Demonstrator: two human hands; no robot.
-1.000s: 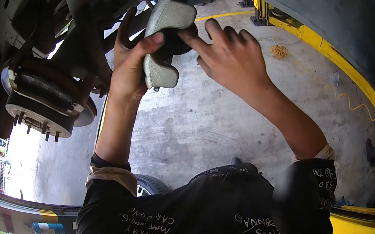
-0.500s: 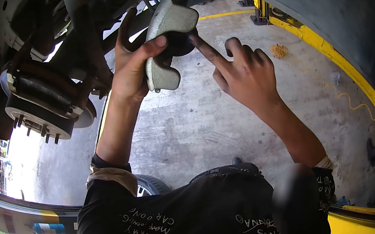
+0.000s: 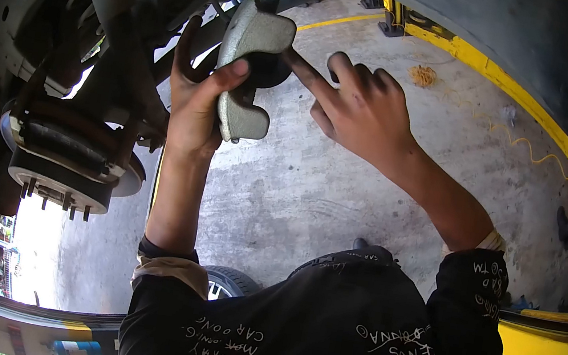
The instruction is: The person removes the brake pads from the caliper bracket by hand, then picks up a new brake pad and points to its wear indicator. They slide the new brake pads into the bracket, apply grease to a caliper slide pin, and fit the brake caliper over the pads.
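Observation:
My left hand (image 3: 196,102) is closed around a silver-grey brake caliper (image 3: 262,31), its thumb pressed on the near side. The caliper is held upright beside the car's underside, and its dark inner cavity faces right. My right hand (image 3: 364,109) has its index finger stretched to the caliper's cavity; the fingertip is partly hidden there. The other right fingers are loosely bent and apart, with nothing held in them. Below and left of the caliper is the wheel hub with its brake disc (image 3: 59,181), wheel studs pointing down.
Dark suspension parts (image 3: 112,27) fill the upper left. A yellow lift frame (image 3: 504,78) curves along the right side. An orange coiled bundle (image 3: 422,76) and a yellow hose (image 3: 524,146) lie on the concrete floor (image 3: 309,203). A wheel (image 3: 228,283) is near my left elbow.
The caliper and my left hand have shifted very slightly left. My right hand has moved a little left with it, its index finger still at the cavity.

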